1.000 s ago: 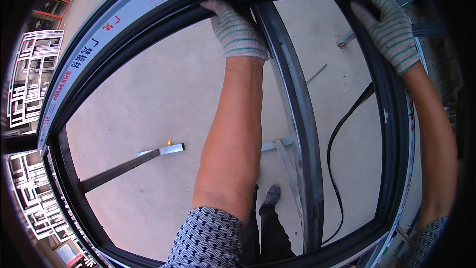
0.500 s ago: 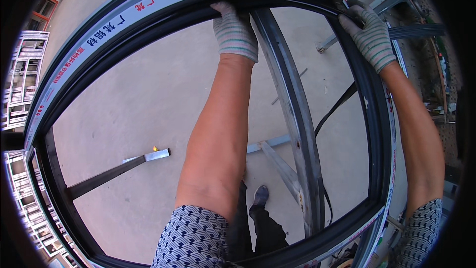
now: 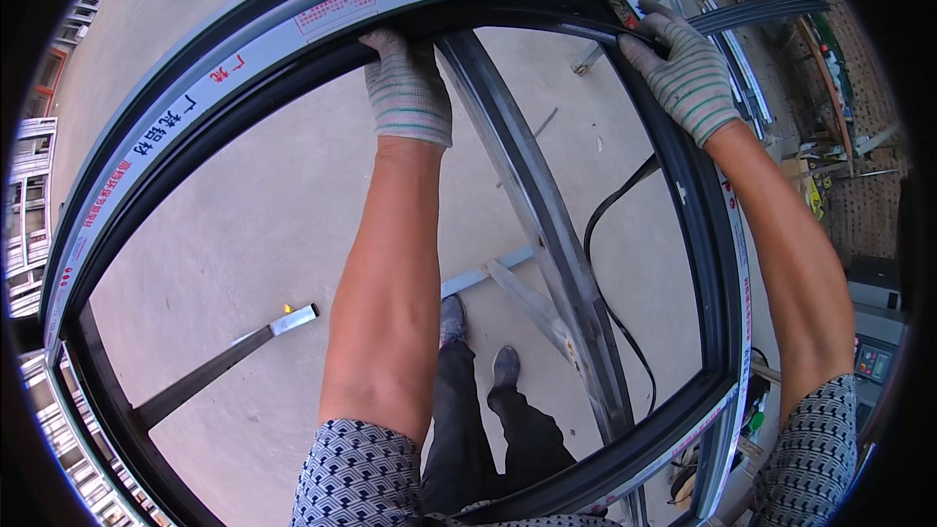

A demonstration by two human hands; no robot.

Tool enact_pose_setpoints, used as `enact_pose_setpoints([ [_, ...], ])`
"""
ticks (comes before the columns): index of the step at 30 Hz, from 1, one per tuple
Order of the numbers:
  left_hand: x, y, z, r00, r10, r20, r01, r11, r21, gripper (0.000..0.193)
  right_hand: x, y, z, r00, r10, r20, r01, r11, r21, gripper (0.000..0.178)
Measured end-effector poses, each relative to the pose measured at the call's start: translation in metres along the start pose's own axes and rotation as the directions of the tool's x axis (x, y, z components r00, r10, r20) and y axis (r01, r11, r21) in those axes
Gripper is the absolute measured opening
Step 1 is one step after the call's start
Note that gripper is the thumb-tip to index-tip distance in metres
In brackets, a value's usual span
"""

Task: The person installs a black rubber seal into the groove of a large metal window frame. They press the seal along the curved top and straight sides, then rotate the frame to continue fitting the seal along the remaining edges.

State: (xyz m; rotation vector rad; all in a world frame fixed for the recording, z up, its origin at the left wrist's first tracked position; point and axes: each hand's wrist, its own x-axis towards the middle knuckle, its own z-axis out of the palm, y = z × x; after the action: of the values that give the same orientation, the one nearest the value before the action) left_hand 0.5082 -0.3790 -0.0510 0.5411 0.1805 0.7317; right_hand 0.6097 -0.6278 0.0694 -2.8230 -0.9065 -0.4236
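two hands (image 3: 407, 90) (image 3: 685, 76) on one black frame (image 3: 705, 263), grip unclear

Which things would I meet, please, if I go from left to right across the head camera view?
Whitish frames, bright tube end, gloved left hand, right shoe, gloved right hand, small control panel. The dark frame spans most of the picture, so I leave it out.

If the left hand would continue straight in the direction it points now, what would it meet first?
Most likely the dark frame's upper bar; the left hand seems to touch it, though depth is hard to judge.
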Motion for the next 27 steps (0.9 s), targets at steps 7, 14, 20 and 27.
enact_pose_setpoints([
  [7, -0.001, 0.000, -0.001, 0.996, -0.090, -0.010, 0.090, 0.984, 0.157, 0.074, 0.001, 0.010, 0.005, 1.000, 0.003, -0.009, -0.004, 0.995, -0.097, 0.048],
  [14, 0.003, -0.001, 0.000, 0.997, -0.045, -0.058, 0.054, 0.986, 0.159, 0.071, 0.001, 0.001, 0.002, 0.999, -0.041, -0.016, 0.039, 0.994, -0.103, 0.041],
  [20, 0.006, -0.001, -0.006, 0.992, 0.107, -0.062, -0.103, 0.993, 0.061, 0.052, 0.002, 0.011, 0.012, 0.993, -0.079, -0.091, 0.066, 0.989, -0.134, 0.038],
  [27, 0.010, 0.031, -0.044, 0.970, 0.219, -0.108, -0.216, 0.975, 0.047, 0.034, 0.003, 0.020, 0.026, 0.984, -0.134, -0.120, 0.115, 0.981, -0.155, 0.035],
])
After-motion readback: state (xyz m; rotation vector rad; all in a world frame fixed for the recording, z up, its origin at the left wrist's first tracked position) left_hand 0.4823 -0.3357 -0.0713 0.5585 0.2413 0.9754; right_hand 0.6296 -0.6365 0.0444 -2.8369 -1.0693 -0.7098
